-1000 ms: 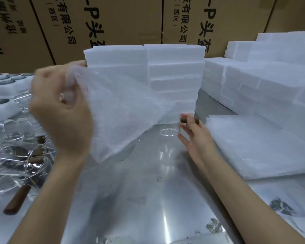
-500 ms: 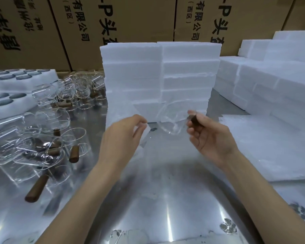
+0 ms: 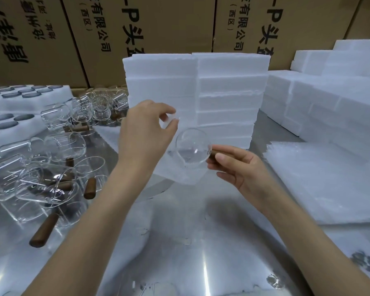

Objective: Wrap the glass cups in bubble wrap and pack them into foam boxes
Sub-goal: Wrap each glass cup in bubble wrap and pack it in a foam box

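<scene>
- Cardboard cartons (image 3: 158, 28) printed with black characters form a wall along the far side of the scene.
- Polished metal table (image 3: 179, 242) fills the near ground, reflecting overhead light.
- White foam boxes (image 3: 229, 88) stand stacked in two columns at centre far, with more foam blocks (image 3: 329, 99) piled along the right.
- A flat stack of white wrap sheets (image 3: 329, 178) lies on the table at right, near the foam blocks.
- Foam trays (image 3: 13, 97) with round holes sit at far left.
- Loose glass cups (image 3: 58, 150) with brown wooden handles lie heaped on the table's left side, several tipped on their sides.
- A single bubble wrap sheet (image 3: 179, 174) hangs above the table at centre, behind and below the held cup.
- The person's left hand (image 3: 145, 135) pinches the upper edge of that sheet between thumb and fingertips.
- The right hand (image 3: 239, 165), just right of the left and apart from it, grips the brown handle (image 3: 215, 153) of one glass cup (image 3: 191, 149).
- That cup is held off the table, tilted with its open mouth toward the camera, against the sheet and in front of the central foam stack.
</scene>
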Available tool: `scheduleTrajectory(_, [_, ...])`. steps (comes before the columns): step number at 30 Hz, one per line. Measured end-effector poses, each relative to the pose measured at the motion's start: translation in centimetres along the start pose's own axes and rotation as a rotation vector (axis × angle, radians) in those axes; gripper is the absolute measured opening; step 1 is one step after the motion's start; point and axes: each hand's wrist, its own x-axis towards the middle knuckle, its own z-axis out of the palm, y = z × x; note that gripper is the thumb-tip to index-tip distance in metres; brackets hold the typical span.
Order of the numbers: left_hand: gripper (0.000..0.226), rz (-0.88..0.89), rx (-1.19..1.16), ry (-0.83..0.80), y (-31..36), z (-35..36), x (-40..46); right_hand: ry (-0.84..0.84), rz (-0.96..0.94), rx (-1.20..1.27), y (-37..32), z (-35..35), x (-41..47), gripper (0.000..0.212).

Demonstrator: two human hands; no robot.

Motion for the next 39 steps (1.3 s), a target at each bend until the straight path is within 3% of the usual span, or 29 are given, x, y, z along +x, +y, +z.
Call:
scheduleTrajectory(7, [0.026,-0.032,0.026,-0.128,0.5,0.9,-0.7,0.214,-0.116,-0.168,0.1,0.3,0.1,0.021])
scheduleTrajectory(14, [0.041,0.004,0.120,-0.190,3.4,2.7,-1.5,0.166,-0.150,-0.255,0.9,0.8,0.3,0.020])
scheduleTrajectory(18, [0.022,0.082,-0.151,-0.435,5.5,3.4,-3.3,0.159,-0.161,-0.271,1.4,0.7,0.6,0.027])
scheduleTrajectory(20, [0.041,0.232,-0.276,-0.484,5.3,2.4,-3.3,0.187,-0.135,-0.250,1.3,0.3,0.7,0.026])
scheduleTrajectory(22, [0.049,0.354,-0.301,-0.409,3.7,1.0,-2.5,0.222,-0.083,-0.148,1.2,-0.4,1.0,0.026])
scheduleTrajectory(25, [0.075,0.204,-0.279,-0.447,-0.1,-0.9,-1.0,0.217,-0.014,0.048,1.0,-1.1,1.3,0.031])
scheduleTrajectory(29, [0.108,-0.159,-0.562,-0.576,-3.3,-1.0,-1.2,0.225,0.058,0.189,1.3,-1.5,1.5,0.028])
scheduleTrajectory(31, [0.103,-0.217,-0.657,-0.636,-3.7,0.0,-2.1,0.191,0.118,0.286,1.4,-1.5,1.4,0.031])
scheduleTrajectory(33, [0.087,-0.247,-0.727,-0.662,-3.5,1.4,-3.1,0.119,0.124,0.355,1.3,-1.2,1.4,0.020])
scheduleTrajectory(36, [0.059,-0.319,-0.854,-0.626,-2.8,3.5,-4.3,0.015,0.122,0.344,1.4,-0.6,1.6,0.022])
scheduleTrajectory(39, [0.048,-0.325,-0.881,-0.587,-2.4,5.1,-5.3,-0.091,0.144,0.314,1.3,-0.1,1.4,0.029])
